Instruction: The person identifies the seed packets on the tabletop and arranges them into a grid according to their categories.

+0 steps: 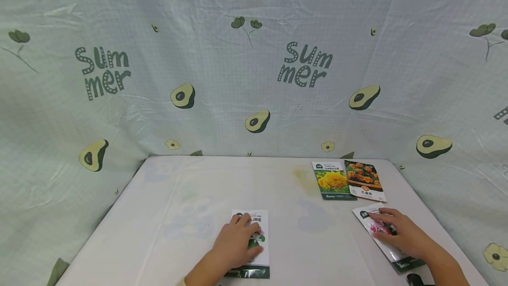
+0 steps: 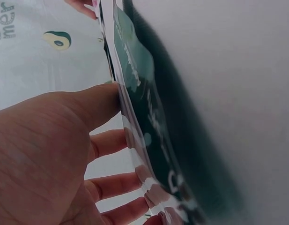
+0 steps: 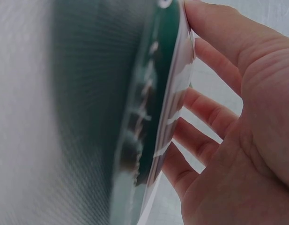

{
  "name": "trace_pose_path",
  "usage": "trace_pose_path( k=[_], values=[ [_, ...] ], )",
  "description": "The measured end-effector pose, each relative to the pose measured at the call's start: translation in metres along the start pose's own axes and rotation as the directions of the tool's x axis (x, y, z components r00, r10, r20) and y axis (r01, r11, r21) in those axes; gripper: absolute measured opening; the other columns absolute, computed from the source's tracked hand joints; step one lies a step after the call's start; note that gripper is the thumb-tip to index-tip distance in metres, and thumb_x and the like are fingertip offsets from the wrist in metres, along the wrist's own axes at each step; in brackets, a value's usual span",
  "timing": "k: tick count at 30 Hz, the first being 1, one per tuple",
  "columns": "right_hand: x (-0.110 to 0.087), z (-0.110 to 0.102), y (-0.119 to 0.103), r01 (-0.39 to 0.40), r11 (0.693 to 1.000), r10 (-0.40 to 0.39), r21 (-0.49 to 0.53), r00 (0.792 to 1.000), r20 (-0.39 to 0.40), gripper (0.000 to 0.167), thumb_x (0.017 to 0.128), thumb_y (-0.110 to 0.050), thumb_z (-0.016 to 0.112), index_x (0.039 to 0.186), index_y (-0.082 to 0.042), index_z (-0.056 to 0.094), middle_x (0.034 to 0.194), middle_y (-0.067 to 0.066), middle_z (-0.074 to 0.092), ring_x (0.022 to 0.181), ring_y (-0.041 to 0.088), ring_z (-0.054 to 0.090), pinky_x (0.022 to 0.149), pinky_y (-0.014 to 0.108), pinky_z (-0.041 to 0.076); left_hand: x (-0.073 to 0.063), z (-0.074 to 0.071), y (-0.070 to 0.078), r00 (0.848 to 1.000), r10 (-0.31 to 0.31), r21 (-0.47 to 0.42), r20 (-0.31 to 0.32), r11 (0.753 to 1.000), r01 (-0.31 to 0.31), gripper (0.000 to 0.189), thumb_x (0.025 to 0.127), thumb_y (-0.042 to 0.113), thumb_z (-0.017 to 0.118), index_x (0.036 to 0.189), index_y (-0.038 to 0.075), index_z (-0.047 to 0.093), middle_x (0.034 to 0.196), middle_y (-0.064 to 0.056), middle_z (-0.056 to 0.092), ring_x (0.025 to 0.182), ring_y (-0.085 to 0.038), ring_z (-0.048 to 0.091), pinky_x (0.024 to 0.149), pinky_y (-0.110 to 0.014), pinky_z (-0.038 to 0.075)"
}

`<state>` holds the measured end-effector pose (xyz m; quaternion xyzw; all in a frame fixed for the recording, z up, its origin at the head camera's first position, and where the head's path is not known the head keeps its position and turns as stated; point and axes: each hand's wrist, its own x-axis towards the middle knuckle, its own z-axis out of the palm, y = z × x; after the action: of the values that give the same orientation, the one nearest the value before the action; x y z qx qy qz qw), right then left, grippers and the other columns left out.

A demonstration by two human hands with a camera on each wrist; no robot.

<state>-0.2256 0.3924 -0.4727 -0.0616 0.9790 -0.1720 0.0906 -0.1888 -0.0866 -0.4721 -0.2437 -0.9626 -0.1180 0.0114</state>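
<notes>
My left hand (image 1: 236, 242) rests on a white seed packet (image 1: 263, 236) with a flower picture and a dark green lower band, near the front middle of the table. Its thumb and fingertips touch the packet's top face in the left wrist view, fingers spread. At the right, my right hand (image 1: 405, 233) lies over another white seed packet (image 1: 382, 247), tilted on the table, with pink flowers partly covered by the fingers. In the right wrist view, the fingertips and thumb touch that packet's face (image 3: 174, 89), and its underside is hidden.
Two more seed packets lie at the back right: one with a yellow flower (image 1: 334, 182), overlapped at its edge by one with orange flowers (image 1: 363, 179). A small black object (image 1: 415, 280) shows at the front edge. A printed curtain (image 1: 222, 69) surrounds the white table (image 1: 190, 189).
</notes>
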Motion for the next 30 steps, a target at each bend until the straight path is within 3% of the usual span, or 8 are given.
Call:
trace_pose_path(
  k=[30],
  values=[
    [0.001, 0.002, 0.002, -0.004, 1.0, 0.004, -0.014, 1.0, -0.003, 0.071, 0.087, -0.052, 0.076, 0.143, -0.012, 0.059, 0.147, 0.034, 0.041, 0.128, 0.061, 0.041, 0.094, 0.077, 0.041, -0.004, -0.003, -0.012, 0.999, -0.025, -0.017, 0.041, 1.0, 0.026, 0.039, 0.09, 0.053, 0.073, 0.119, 0.028, 0.066, 0.126, -0.002, 0.055, 0.114, -0.03, 0.053, 0.073, -0.045, 0.049]
  ],
)
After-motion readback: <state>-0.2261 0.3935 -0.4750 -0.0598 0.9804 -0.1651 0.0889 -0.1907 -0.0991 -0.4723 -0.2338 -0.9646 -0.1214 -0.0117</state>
